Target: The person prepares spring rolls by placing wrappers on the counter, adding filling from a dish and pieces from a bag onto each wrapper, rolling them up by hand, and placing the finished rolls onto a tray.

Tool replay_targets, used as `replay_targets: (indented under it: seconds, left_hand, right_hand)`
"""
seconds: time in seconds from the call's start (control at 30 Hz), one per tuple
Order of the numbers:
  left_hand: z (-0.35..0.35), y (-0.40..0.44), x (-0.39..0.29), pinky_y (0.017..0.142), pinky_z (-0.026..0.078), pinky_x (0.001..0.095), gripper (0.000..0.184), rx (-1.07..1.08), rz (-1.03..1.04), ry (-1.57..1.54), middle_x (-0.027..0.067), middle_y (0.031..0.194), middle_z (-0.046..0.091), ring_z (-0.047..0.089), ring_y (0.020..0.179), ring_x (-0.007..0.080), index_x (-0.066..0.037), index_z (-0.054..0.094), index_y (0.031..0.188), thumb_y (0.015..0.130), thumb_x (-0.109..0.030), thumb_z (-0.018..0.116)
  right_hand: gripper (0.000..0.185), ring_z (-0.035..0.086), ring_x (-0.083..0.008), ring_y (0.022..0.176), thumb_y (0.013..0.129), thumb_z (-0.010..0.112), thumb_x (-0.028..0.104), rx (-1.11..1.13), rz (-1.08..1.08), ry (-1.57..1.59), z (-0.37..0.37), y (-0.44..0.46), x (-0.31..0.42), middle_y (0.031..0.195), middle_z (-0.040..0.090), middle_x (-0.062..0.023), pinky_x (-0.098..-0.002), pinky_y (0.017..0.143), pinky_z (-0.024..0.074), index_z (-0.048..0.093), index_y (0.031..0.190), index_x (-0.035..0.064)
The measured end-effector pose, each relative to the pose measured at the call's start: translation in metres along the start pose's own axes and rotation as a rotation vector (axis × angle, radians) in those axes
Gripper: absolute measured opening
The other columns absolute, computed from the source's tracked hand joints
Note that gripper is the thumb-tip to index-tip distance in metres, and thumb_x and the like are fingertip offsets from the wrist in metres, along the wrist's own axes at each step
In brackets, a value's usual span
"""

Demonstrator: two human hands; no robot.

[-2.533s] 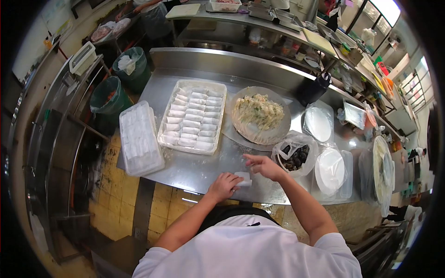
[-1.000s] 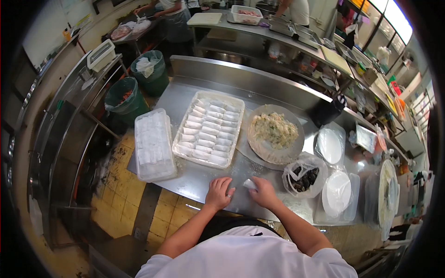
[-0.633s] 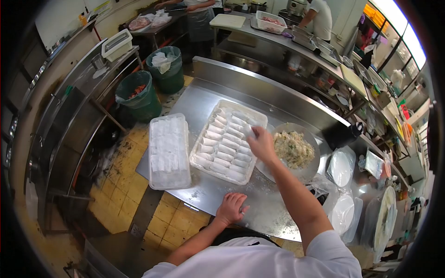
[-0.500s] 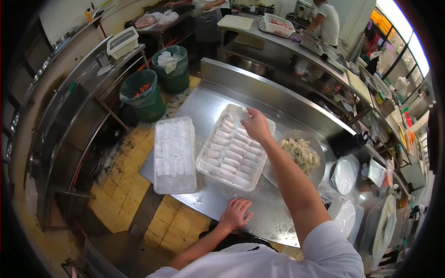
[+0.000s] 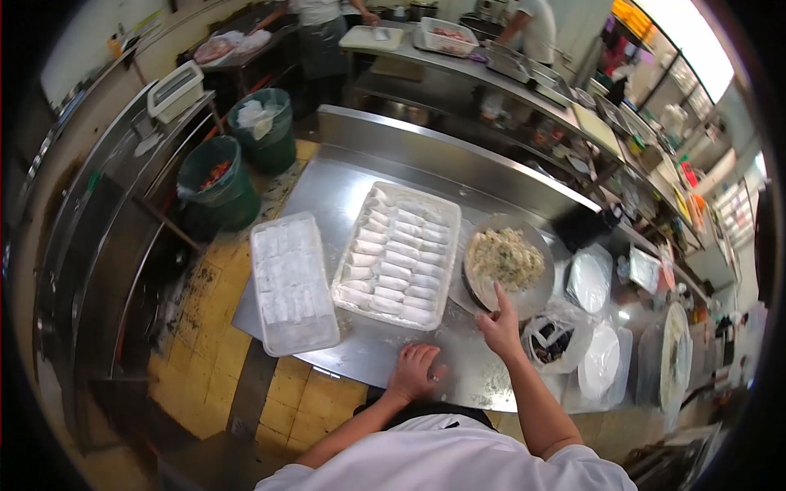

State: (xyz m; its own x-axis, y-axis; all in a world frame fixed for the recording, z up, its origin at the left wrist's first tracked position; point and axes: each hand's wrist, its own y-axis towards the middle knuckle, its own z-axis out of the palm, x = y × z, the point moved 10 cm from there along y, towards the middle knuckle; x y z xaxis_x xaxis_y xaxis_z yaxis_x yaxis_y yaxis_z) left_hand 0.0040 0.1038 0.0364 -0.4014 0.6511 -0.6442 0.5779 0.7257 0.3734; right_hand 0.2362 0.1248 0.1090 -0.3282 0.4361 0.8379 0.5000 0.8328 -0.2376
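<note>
My right hand (image 5: pixel 498 323) is at the near edge of a wide metal bowl (image 5: pixel 534 304). Its index finger points at the pale filling with green bits (image 5: pixel 508 258) in the bowl, and the other fingers are curled. I see nothing held in it. My left hand (image 5: pixel 415 373) lies on the table's front edge, fingers stretched out, with no object in it. Between the hands and the back ledge is a white tray (image 5: pixel 448 286) with rows of white floured rolls (image 5: pixel 397 274). Left of it stands a second, longish whitish container (image 5: pixel 295 286) with similar white shapes.
A plastic bag with dark contents (image 5: pixel 550 340) and wrapped white plates (image 5: pixel 588 278) sit on the right of the steel table (image 5: pixel 327 176). Two green bins (image 5: pixel 217 192) stand at the left. Two people work at the far counters; a raised ledge (image 5: pixel 458 159) backs the table.
My right hand has come back from the tray's far corner to the near side of the bowl. The view has shifted; my left hand stays at the table edge.
</note>
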Motion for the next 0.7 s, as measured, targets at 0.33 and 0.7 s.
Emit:
replay_targets:
  seconds: [0.33, 0.7]
  left_hand:
    - [0.004, -0.001, -0.005, 0.117, 0.039, 0.0561, 0.044, -0.002, 0.062, -0.012, 0.0108, 0.129, 0.07, 0.064, 0.125, 0.0326, -0.008, 0.068, 0.13, 0.096, -0.034, 0.075]
    - [0.009, -0.005, -0.028, 0.108, 0.048, 0.0516, 0.042, 0.042, 0.103, -0.216, 0.0125, 0.119, 0.073, 0.067, 0.114, 0.0356, -0.007, 0.07, 0.131, 0.092, -0.019, 0.079]
  right_hand:
    - [0.118, 0.072, -0.0207, 0.077, 0.089, 0.072, -0.001, 0.009, 0.093, 0.324, -0.004, -0.069, -0.072, 0.137, 0.068, -0.0226, -0.0358, 0.07, 0.0616, -0.003, 0.178, 0.0192]
    - [0.083, 0.07, -0.0159, 0.082, 0.099, 0.074, 0.012, 0.11, 0.218, 0.434, 0.008, -0.12, -0.141, 0.118, 0.074, -0.0116, -0.0342, 0.072, 0.0628, 0.034, 0.172, 0.0084]
